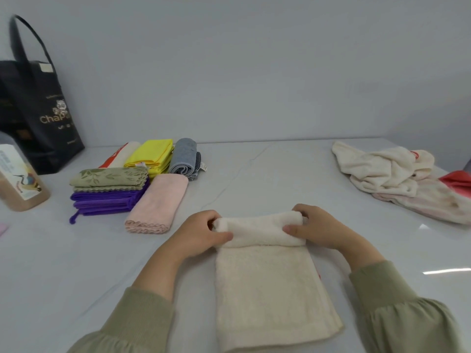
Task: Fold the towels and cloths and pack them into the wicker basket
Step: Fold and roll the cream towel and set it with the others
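A cream towel lies flat on the white table in front of me, its far end turned into a thick roll. My left hand grips the roll's left end and my right hand grips its right end, thumbs on top. Folded cloths sit at the back left: a pink one, a green one on a purple stack, a yellow one, a rolled grey one and a cream-and-red one. No wicker basket is in view.
A heap of unfolded cream and pink towels with a red cloth lies at the right. A black tote bag and a plastic jar stand at the far left.
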`<action>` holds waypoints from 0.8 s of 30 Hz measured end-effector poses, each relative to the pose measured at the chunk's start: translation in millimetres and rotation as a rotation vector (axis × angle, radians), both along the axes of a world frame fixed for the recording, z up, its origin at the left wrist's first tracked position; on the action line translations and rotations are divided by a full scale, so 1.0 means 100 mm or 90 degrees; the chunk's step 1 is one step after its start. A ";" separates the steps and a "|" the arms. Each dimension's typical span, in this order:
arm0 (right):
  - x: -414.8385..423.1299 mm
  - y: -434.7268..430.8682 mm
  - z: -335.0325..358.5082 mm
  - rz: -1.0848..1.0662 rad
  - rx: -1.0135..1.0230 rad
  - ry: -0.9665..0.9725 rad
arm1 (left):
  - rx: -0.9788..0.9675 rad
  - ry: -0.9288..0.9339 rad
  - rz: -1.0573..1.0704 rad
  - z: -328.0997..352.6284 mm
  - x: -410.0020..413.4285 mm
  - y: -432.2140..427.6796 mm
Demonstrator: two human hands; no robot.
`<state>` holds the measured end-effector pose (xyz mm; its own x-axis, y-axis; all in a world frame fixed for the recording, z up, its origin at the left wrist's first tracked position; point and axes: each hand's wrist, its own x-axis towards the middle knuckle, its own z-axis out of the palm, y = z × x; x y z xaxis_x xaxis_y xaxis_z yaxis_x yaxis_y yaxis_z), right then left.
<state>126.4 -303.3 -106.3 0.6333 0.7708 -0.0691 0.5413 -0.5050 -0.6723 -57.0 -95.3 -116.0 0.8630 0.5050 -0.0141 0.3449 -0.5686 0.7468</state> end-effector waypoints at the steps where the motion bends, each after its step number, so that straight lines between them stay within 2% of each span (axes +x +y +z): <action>1: -0.01 0.02 -0.01 -0.018 0.036 -0.021 | 0.018 -0.037 0.013 -0.01 0.02 -0.01; 4: -0.06 0.10 -0.06 -0.082 0.166 -0.089 | 0.116 -0.175 0.068 -0.07 0.09 -0.06; 6: -0.09 0.14 -0.08 -0.102 0.190 -0.157 | 0.202 -0.228 0.085 -0.12 0.16 -0.07; 9: -0.06 0.14 -0.11 -0.071 0.132 -0.260 | 0.298 -0.258 0.058 -0.18 0.22 -0.02; 12: -0.04 0.11 -0.12 -0.016 0.061 -0.294 | 0.351 -0.241 -0.004 -0.22 0.17 0.02; 15: -0.01 0.04 -0.12 -0.014 0.033 -0.227 | 0.266 -0.248 -0.038 -0.16 0.04 0.03; 19: 0.01 -0.02 -0.09 -0.052 0.143 -0.013 | -0.049 -0.230 -0.020 -0.08 -0.07 -0.03; 22: 0.06 0.01 -0.11 -0.079 0.136 0.025 | -0.089 -0.199 0.030 -0.08 -0.03 -0.07; 24: 0.09 -0.01 -0.11 -0.060 0.079 0.071 | -0.105 -0.119 0.027 -0.05 -0.04 -0.09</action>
<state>135.7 -304.6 -116.9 0.6965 0.7157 -0.0517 0.4139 -0.4596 -0.7858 -60.8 -103.9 -121.3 0.8364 0.5451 0.0576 0.2138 -0.4212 0.8814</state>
